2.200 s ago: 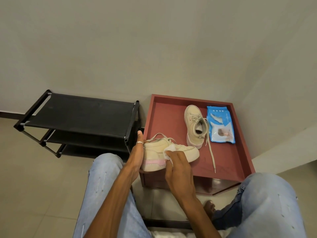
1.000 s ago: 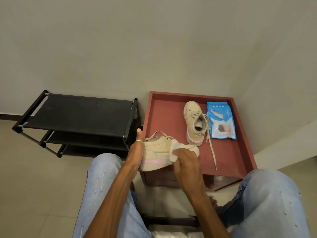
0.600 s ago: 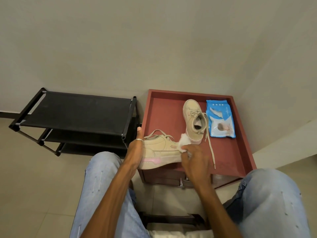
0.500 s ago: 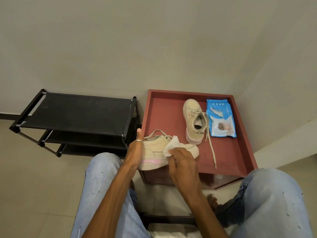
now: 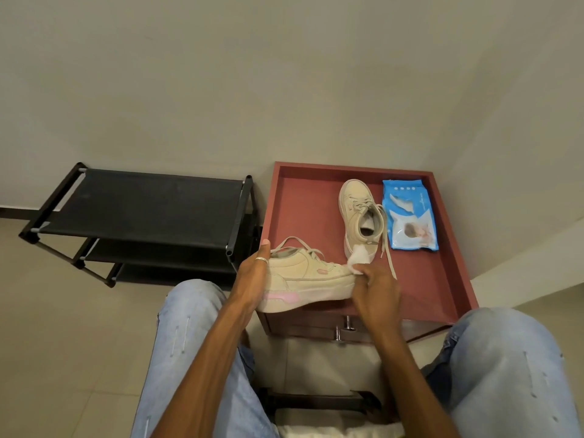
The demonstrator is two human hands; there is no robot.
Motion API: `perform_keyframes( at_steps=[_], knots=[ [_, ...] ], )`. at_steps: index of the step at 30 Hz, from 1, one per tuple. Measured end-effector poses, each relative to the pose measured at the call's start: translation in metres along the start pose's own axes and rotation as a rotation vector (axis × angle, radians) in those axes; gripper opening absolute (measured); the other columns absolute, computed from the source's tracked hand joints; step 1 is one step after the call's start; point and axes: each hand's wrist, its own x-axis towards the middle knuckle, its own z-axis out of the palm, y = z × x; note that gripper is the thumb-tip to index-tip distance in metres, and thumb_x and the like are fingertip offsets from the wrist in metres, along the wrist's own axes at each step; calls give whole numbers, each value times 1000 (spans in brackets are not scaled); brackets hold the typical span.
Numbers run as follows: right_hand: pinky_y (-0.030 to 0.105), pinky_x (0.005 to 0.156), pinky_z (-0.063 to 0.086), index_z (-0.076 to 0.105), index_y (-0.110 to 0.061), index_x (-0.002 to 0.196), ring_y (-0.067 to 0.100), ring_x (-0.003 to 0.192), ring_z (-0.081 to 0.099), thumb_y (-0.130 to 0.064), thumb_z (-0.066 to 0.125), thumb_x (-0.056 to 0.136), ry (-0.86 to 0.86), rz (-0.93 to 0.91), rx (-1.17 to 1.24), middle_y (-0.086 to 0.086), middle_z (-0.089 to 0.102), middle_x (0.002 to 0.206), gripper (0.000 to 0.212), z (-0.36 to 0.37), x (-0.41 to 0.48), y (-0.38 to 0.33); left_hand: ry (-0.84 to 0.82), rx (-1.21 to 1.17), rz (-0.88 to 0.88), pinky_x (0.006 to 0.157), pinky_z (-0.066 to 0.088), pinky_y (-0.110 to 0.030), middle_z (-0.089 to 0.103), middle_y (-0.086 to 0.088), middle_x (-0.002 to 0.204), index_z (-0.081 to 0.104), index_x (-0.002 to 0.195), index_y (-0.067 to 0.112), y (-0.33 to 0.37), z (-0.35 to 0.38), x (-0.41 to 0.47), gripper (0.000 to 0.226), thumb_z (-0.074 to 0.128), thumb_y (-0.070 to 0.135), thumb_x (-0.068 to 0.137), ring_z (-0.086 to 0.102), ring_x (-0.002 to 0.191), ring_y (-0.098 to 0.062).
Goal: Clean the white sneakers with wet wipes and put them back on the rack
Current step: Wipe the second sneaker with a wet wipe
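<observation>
My left hand (image 5: 252, 279) grips the heel of a cream sneaker (image 5: 308, 281) with a pink sole stripe, held sideways over the front edge of the red table (image 5: 300, 203). At the sneaker's toe, my right hand (image 5: 376, 295) pinches a white wet wipe (image 5: 357, 259) against the shoe. The second sneaker (image 5: 360, 216) stands on the table top, toe toward the wall, laces trailing. A blue wet wipes pack (image 5: 409, 216) lies right of it.
The black shoe rack (image 5: 142, 210), with bare shelves, stands left of the table against the wall. My knees in light jeans (image 5: 505, 358) flank the table's front. A drawer with metal knobs (image 5: 343, 327) shows below the table top. Walls close in behind and to the right.
My right hand slid the wipe along the sneaker's upper from the middle out to the toe. My left hand kept its hold on the heel.
</observation>
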Motion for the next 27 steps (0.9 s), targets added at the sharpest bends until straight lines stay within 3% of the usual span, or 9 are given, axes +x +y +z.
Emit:
perform_keyframes(
  at_steps=[2, 4, 7, 10, 13, 20, 23, 27],
  knots=[
    [34, 85, 53, 75, -6, 103, 29, 89, 68, 4, 60, 84, 63, -137, -2, 12, 74, 101, 27, 9, -17, -14, -1, -8, -14, 73, 54, -27, 78, -3, 99, 75, 101, 25, 0, 0, 0, 47, 37, 53, 107, 72, 94, -19],
    [33, 84, 54, 75, -6, 102, 28, 88, 67, 4, 60, 84, 82, -130, 14, 11, 74, 100, 25, 11, -19, -15, 10, -1, -11, 71, 53, -27, 77, -3, 99, 74, 100, 26, 0, 0, 0, 44, 39, 50, 107, 71, 93, -19],
    [24, 80, 46, 76, -12, 106, 28, 91, 67, -3, 58, 89, 28, 45, 51, 9, 74, 101, 27, 1, 4, 1, 17, 6, -9, 71, 54, -29, 75, -3, 95, 74, 92, 29, 1, 1, -1, 41, 41, 48, 107, 71, 90, -20],
    [30, 85, 47, 74, -18, 114, 27, 102, 64, -15, 54, 92, -245, 290, 51, 5, 73, 109, 30, -10, 37, 16, 33, 0, -4, 71, 53, -29, 73, 0, 89, 72, 85, 31, 4, 3, -2, 40, 42, 45, 107, 69, 87, -18],
    [39, 91, 51, 72, -21, 117, 27, 104, 63, -19, 51, 89, -308, 383, 55, 4, 72, 113, 35, -10, 40, 18, 14, -6, -7, 77, 56, -32, 75, -3, 94, 74, 86, 30, 6, 2, -4, 41, 43, 46, 107, 71, 91, -21],
    [35, 81, 53, 72, -9, 116, 35, 91, 66, 5, 54, 85, 2, 115, -136, 19, 71, 102, 39, 0, -12, -25, -36, 9, -27, 101, 55, -44, 78, -2, 105, 78, 101, 28, 2, -4, -3, 50, 38, 58, 104, 72, 102, -22],
    [39, 84, 55, 72, -3, 109, 35, 91, 68, 9, 57, 83, 47, -45, -94, 17, 73, 101, 32, 11, -39, -48, -75, -15, -54, 94, 58, -40, 80, -2, 101, 80, 106, 25, 4, -6, -6, 62, 31, 64, 104, 75, 98, -21],
    [32, 83, 55, 72, -4, 104, 27, 92, 67, -5, 50, 88, 79, -214, -10, 10, 71, 101, 28, 25, -80, -84, -130, -107, -89, 81, 58, -34, 81, -4, 95, 84, 90, 26, 6, -9, -9, 75, 25, 71, 101, 76, 93, -21]
  ],
)
